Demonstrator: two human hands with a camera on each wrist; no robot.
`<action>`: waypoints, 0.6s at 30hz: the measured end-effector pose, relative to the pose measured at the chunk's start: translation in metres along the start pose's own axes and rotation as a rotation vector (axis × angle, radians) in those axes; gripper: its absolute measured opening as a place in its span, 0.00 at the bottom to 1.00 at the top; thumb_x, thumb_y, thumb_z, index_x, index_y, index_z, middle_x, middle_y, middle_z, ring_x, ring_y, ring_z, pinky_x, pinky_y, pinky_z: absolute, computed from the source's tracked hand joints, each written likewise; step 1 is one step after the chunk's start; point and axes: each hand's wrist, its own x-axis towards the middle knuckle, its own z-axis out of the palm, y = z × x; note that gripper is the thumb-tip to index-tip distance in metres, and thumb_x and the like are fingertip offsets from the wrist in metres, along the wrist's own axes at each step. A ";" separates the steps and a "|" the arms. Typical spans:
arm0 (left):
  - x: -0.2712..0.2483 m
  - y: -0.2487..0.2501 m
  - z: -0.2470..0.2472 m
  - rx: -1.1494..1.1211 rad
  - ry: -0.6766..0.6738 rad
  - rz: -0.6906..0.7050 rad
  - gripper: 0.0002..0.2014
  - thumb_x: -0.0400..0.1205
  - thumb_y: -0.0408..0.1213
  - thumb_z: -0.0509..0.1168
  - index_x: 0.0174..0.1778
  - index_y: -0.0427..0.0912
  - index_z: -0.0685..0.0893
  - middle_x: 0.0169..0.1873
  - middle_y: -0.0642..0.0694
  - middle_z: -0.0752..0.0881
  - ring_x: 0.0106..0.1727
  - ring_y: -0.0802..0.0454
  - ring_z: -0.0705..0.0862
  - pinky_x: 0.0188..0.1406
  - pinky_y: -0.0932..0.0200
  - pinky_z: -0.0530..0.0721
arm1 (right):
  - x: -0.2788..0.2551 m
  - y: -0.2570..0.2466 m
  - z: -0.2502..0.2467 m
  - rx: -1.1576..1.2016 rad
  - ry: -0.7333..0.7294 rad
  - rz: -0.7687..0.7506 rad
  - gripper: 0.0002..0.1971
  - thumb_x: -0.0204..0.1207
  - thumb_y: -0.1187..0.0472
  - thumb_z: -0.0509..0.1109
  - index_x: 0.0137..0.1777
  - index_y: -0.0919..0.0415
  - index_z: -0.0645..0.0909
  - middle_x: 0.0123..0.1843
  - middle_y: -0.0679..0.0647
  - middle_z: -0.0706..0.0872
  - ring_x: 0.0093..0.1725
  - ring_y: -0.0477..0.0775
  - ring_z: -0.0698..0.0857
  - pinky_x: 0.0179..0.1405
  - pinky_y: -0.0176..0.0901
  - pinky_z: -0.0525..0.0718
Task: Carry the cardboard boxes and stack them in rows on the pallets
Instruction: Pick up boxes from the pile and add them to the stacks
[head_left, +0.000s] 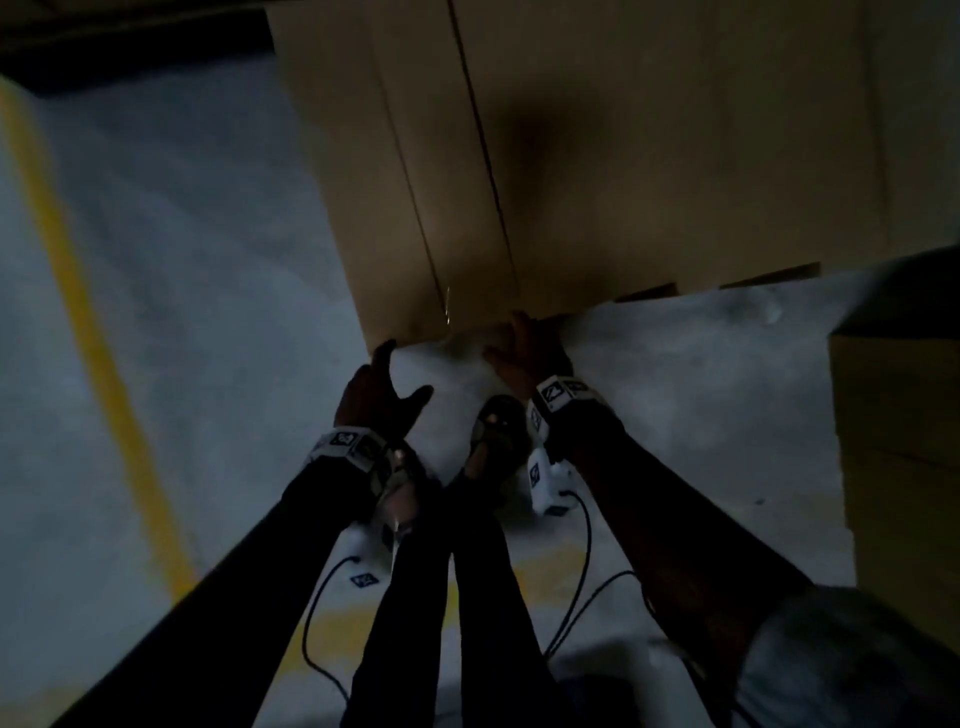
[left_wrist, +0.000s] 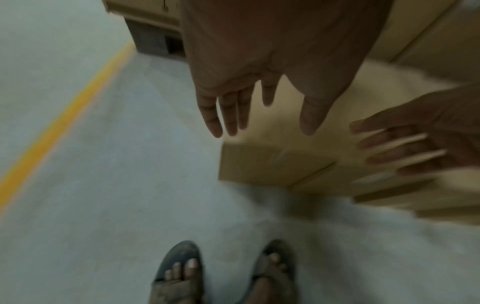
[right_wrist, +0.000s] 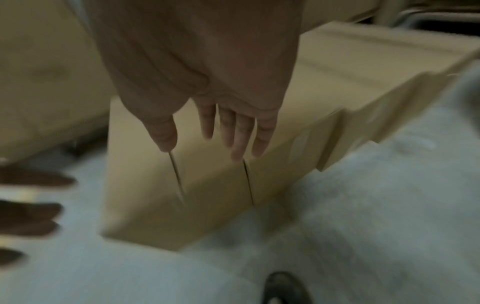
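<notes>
A tall stack of cardboard boxes (head_left: 571, 156) on a pallet (head_left: 769, 278) fills the upper head view. My left hand (head_left: 397, 382) is spread open just below the stack's lower left corner, holding nothing. Fingertips of my right hand (head_left: 522, 343) reach the stack's bottom edge; whether they touch it I cannot tell. In the left wrist view my left hand (left_wrist: 266, 115) hangs with straight fingers above a box corner (left_wrist: 275, 164). In the right wrist view my right hand (right_wrist: 205, 142) is open in front of a box face (right_wrist: 207, 195).
The grey floor carries a yellow line (head_left: 93, 338) on the left. More stacked boxes (head_left: 898, 441) stand close at the right. My sandalled feet (left_wrist: 182, 273) are right in front of the stack. Another loaded pallet (left_wrist: 155, 41) stands further back.
</notes>
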 end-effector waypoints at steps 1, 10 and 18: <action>0.011 -0.009 0.008 0.002 0.005 -0.007 0.45 0.82 0.58 0.72 0.90 0.54 0.54 0.72 0.33 0.78 0.70 0.31 0.79 0.63 0.42 0.80 | 0.010 0.003 0.009 -0.025 0.020 -0.022 0.41 0.84 0.44 0.70 0.91 0.53 0.55 0.91 0.56 0.57 0.89 0.61 0.57 0.87 0.55 0.59; 0.067 -0.044 0.048 0.002 0.034 -0.001 0.41 0.80 0.65 0.68 0.87 0.66 0.58 0.88 0.41 0.57 0.80 0.30 0.72 0.71 0.37 0.78 | 0.059 0.029 0.057 -0.050 0.156 -0.110 0.45 0.81 0.44 0.74 0.91 0.49 0.54 0.93 0.56 0.43 0.91 0.60 0.44 0.88 0.64 0.57; 0.072 -0.053 0.038 0.079 0.074 -0.100 0.35 0.82 0.72 0.58 0.86 0.73 0.57 0.90 0.46 0.58 0.82 0.34 0.72 0.74 0.28 0.76 | 0.063 0.034 0.060 0.223 0.219 -0.095 0.42 0.77 0.38 0.76 0.88 0.47 0.65 0.92 0.52 0.54 0.90 0.55 0.53 0.84 0.51 0.64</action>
